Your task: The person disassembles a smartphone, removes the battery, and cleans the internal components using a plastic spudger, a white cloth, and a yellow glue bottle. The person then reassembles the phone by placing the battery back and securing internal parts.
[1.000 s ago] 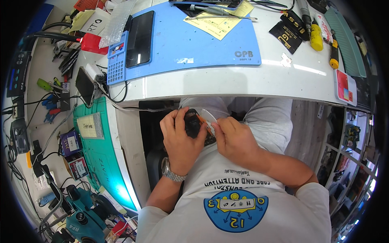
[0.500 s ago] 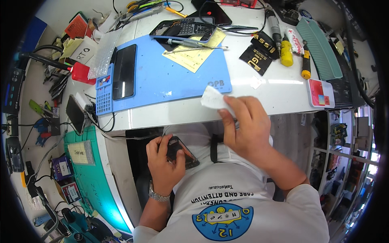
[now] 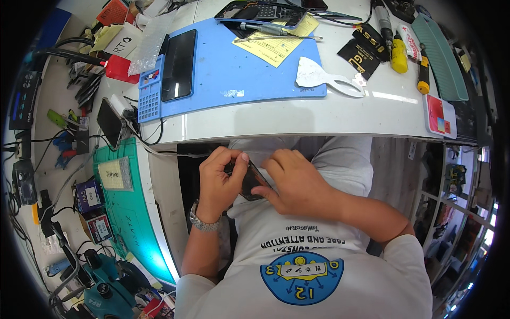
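A dark phone [image 3: 254, 183] is held low over my lap, in front of the table's edge. My left hand [image 3: 219, 178] is closed round its left side, with thumb and fingertips at the upper end. On the other side my right hand [image 3: 295, 181] grips the phone, its thumb on the lower part and its fingers bent over the right edge. Both hands hide much of the phone. A white scraper with a looped handle [image 3: 312, 72] lies on the table, its blade on the blue mat [image 3: 228, 80].
Another phone [image 3: 179, 66] lies on the mat's left part. An opened device [image 3: 260, 13], a screwdriver and yellow paper [image 3: 279, 50] are at the back. A yellow bottle [image 3: 399, 56] and a teal tray [image 3: 440, 58] stand right. A microscope [image 3: 109, 290] is at lower left.
My right hand has put the white scraper down on the table and come down to the phone. My left hand has shifted its hold up to the phone's upper end.
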Demonstrator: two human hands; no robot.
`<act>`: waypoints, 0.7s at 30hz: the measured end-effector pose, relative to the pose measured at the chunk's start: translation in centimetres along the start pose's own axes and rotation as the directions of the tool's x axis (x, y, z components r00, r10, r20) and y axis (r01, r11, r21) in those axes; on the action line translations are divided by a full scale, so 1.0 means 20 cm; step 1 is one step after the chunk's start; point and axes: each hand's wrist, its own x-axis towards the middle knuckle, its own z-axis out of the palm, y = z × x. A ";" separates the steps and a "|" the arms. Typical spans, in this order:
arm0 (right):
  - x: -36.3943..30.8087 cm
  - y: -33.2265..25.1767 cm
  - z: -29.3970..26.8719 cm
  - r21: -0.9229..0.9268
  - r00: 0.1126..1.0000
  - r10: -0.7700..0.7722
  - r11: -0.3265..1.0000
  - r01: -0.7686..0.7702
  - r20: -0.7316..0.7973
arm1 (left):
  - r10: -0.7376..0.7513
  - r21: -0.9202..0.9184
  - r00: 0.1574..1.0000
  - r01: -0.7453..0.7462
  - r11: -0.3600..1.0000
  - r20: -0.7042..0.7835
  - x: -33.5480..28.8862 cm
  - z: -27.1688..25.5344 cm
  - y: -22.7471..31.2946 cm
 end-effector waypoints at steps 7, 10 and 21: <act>0.02 0.04 0.14 -0.114 0.993 0.052 0.993 -0.040 0.110 | -0.049 -0.014 0.990 0.051 0.999 0.134 0.01 0.01 0.04; 0.01 0.12 0.18 0.032 0.990 0.013 0.999 -0.018 0.140 | -0.082 -0.014 0.993 0.084 0.996 0.082 -0.01 0.07 -0.01; -0.13 0.17 0.19 0.366 0.997 -0.060 0.930 0.041 0.041 | 0.016 -0.011 1.000 -0.016 1.000 0.014 -0.13 0.17 -0.01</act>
